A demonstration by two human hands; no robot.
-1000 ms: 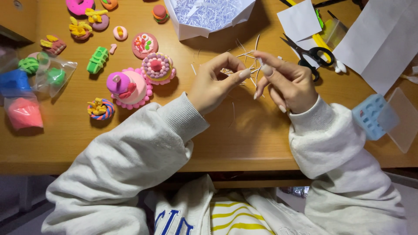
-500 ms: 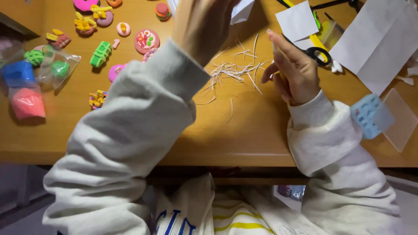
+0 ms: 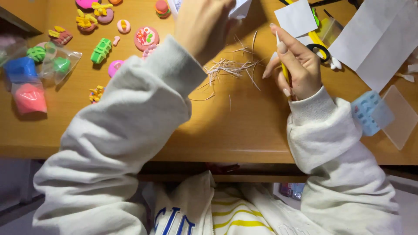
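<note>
My left hand (image 3: 203,27) is raised over the far middle of the wooden table (image 3: 244,126), close to a folded white paper box (image 3: 242,7); its palm side is hidden, so what it grips is unclear. My right hand (image 3: 297,66) rests on the table right of a loose pile of thin pale strips (image 3: 230,68). The index finger points up and a thin yellow stick (image 3: 284,71) sits between its fingers. Black-handled scissors (image 3: 321,50) lie just behind that hand.
Small clay sweets, among them a pink round one (image 3: 145,38) and a green one (image 3: 101,50), lie at the far left. Clear bags of coloured clay (image 3: 28,75) sit at the left edge. White paper sheets (image 3: 375,36), a blue mould (image 3: 368,113) and a clear lid (image 3: 399,116) are on the right.
Both hands held the strips together; the left hand then let go and rose toward the paper box. The strips now lie on the table. The right hand has taken a yellow stick.
</note>
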